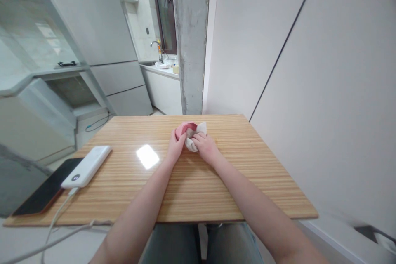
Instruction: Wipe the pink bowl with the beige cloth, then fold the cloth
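Both hands meet near the far middle of a wooden table (216,189). My left hand (177,145) grips a small pink rounded object (183,128), held at its left side. My right hand (206,147) presses a crumpled whitish cloth (198,130) against the pink object. The cloth bunches between the two hands and sticks up at the far side. What the pink object is, I cannot tell; most of it is covered by fingers and cloth.
A white power bank (87,166) lies at the table's left, its cable (58,218) running off the near edge. A dark phone (46,192) lies beside it. A concrete pillar (192,37), a fridge (102,37) and a sink counter (161,68) stand beyond. A white wall is on the right.
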A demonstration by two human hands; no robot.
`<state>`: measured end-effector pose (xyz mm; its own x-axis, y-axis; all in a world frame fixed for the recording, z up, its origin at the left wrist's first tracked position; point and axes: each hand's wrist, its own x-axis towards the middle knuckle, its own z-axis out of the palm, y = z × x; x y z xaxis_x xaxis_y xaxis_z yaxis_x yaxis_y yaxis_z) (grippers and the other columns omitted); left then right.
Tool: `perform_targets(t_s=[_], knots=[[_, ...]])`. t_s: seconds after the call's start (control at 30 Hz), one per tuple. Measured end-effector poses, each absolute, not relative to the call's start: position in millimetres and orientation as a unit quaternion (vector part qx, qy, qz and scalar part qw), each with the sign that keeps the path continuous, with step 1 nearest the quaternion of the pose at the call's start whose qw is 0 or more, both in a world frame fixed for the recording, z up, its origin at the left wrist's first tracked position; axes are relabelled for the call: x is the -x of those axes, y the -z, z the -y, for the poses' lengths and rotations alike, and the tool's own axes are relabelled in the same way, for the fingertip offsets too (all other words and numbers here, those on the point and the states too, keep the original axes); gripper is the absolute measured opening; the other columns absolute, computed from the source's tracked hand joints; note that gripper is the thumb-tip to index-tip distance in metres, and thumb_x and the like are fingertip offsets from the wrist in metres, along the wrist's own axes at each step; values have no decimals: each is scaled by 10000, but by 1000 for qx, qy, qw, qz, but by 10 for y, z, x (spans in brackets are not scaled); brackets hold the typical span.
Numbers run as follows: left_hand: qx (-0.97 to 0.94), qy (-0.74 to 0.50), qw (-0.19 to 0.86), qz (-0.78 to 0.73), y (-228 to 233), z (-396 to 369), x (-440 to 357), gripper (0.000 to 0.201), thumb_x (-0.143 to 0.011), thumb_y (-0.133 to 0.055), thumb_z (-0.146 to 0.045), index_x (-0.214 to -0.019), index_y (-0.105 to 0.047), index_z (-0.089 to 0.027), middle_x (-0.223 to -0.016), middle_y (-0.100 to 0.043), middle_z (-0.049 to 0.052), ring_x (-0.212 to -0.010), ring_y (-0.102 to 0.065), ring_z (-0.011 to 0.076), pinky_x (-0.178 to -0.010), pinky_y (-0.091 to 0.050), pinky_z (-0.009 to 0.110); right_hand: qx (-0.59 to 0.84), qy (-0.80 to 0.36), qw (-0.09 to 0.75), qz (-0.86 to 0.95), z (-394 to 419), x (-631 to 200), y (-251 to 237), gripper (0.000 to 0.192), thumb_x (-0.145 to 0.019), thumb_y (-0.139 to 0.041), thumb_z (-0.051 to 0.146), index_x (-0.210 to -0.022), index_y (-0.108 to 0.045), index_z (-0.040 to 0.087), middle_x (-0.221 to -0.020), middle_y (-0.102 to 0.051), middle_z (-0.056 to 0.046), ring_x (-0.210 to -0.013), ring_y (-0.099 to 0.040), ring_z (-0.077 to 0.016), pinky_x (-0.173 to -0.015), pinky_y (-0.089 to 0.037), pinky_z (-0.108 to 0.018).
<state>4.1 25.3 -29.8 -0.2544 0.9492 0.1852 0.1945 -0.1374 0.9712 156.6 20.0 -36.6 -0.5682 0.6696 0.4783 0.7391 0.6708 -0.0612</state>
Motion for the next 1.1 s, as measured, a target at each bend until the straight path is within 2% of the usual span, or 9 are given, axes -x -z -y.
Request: perform_targets(t_s=[0.17, 0.33, 0.43, 0.5, 0.63, 0.8, 0.87, 0.97, 1.1], knots=[[-482, -579, 374, -541, 319, -196, -147, 559, -727, -660, -397, -1178, -439, -153, -1047, -618, 98, -973, -609, 202, -862, -481, 323, 412, 59, 239, 878, -176, -1494, 429, 150, -902, -486, 192, -936, -629, 160, -947, -609, -80, -951, -454, -200, -793, -415, -301], [-517, -556, 319, -567, 240, -180, -70, 375, -733, -604, -311, -1055, -531, -134, -931, -631, 69, -885, -615, 209, -807, -497, 327, 383, 52, 248, 888, -171, -1539, 369, 148, -899, -497, 187, -955, -634, 175, -995, -609, -76, -990, -464, -189, -815, -415, -302], [-561, -534, 297, -559, 204, -190, 35, 389, -713, -607, -274, -1076, -561, -145, -956, -638, 68, -877, -617, 216, -780, -506, 324, 382, 79, 235, 890, -171, -1553, 339, 172, -909, -487, 206, -998, -633, 188, -1052, -608, -84, -1031, -468, -198, -812, -409, -326], [-565, -547, 296, -542, 224, -186, 31, 520, -698, -644, -300, -1179, -512, -153, -1050, -622, 88, -941, -610, 218, -817, -499, 324, 400, 85, 227, 884, -174, -1539, 355, 187, -914, -474, 210, -998, -639, 183, -1055, -614, -91, -1032, -471, -205, -794, -416, -328], [-536, -597, 309, -511, 304, -158, -124, 779, -685, -693, -361, -1342, -318, -176, -1180, -566, 113, -1044, -581, 206, -917, -460, 339, 428, 73, 233, 870, -173, -1488, 401, 218, -913, -458, 187, -1022, -644, 157, -1032, -624, -100, -1023, -467, -212, -812, -434, -311], [-534, -592, 290, -529, 268, -167, -84, 565, -766, -602, -330, -1268, -398, -170, -1178, -577, 106, -1086, -567, 220, -962, -435, 374, 400, 69, 246, 880, -156, -1488, 355, 200, -912, -471, 214, -1001, -645, 169, -1050, -617, -86, -1025, -471, -202, -825, -430, -316], [-562, -580, 264, -527, 232, -183, 2, 538, -763, -597, -296, -1258, -429, -168, -1219, -560, 110, -1141, -538, 226, -1005, -401, 373, 388, 80, 245, 885, -146, -1499, 327, 203, -918, -464, 219, -1029, -630, 182, -1081, -613, -78, -1047, -471, -199, -831, -420, -333], [-574, -568, 273, -522, 229, -191, 36, 631, -728, -645, -305, -1299, -412, -174, -1238, -551, 119, -1151, -538, 237, -1001, -409, 374, 408, 91, 234, 878, -134, -1499, 312, 218, -927, -444, 224, -1058, -613, 182, -1083, -616, -83, -1053, -473, -208, -837, -408, -361], [-517, -589, 366, -502, 303, -175, -115, 818, -719, -670, -350, -1395, -240, -187, -1183, -582, 132, -1030, -610, 215, -888, -490, 362, 451, 72, 226, 860, -130, -1493, 331, 204, -918, -450, 218, -1001, -632, 178, -1050, -623, -91, -1027, -471, -219, -811, -412, -351]])
